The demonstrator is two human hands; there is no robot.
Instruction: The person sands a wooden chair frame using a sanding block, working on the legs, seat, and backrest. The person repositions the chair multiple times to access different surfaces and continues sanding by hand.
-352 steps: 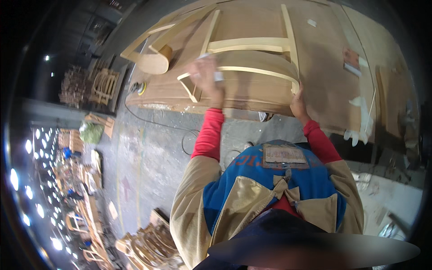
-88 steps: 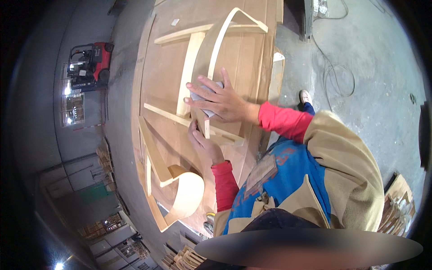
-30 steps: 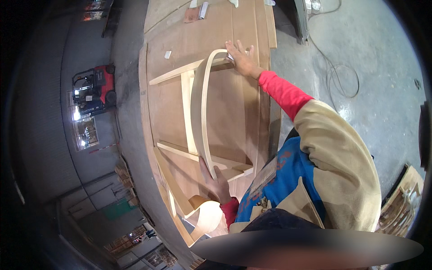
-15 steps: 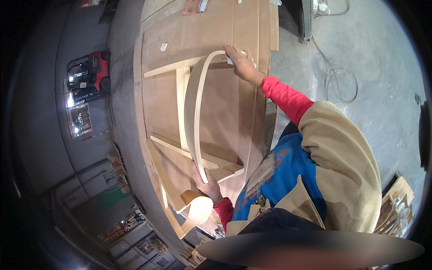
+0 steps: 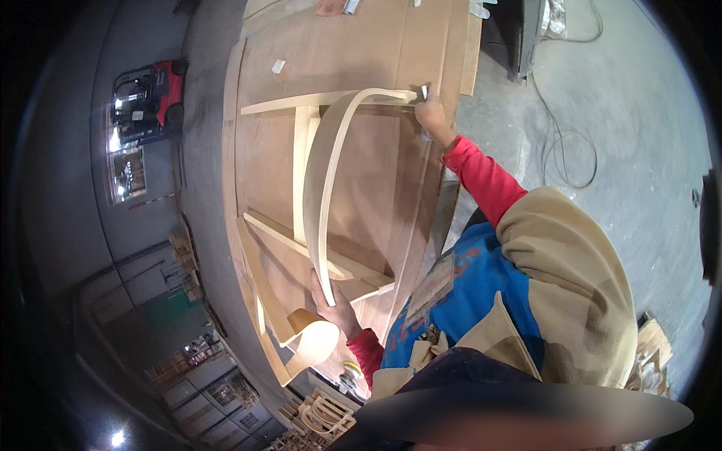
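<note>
A long curved strip of pale wood [image 5: 320,199], part of a wooden chair frame [image 5: 302,173], arches over the table. My left hand [image 5: 340,310] grips the strip's lower end, fingers wrapped round its edge. At the strip's upper end, my right hand [image 5: 435,116] is closed on a small pale folded piece [image 5: 424,92]; its exact kind is hard to make out. That hand is beside the tip of the wood. A broad curled wooden part [image 5: 314,344] of the frame lies below my left hand.
The frame rests on a large brown-covered table [image 5: 361,45]. On it lie a small white scrap [image 5: 278,66] and a reddish sheet [image 5: 331,7] at the far end. A cable [image 5: 560,143] loops on the floor. A red forklift [image 5: 159,101] stands across the room.
My right hand has moved right, off the curved strip's top to just past its end. The left hand keeps its grip. The whole view has shifted slightly.
</note>
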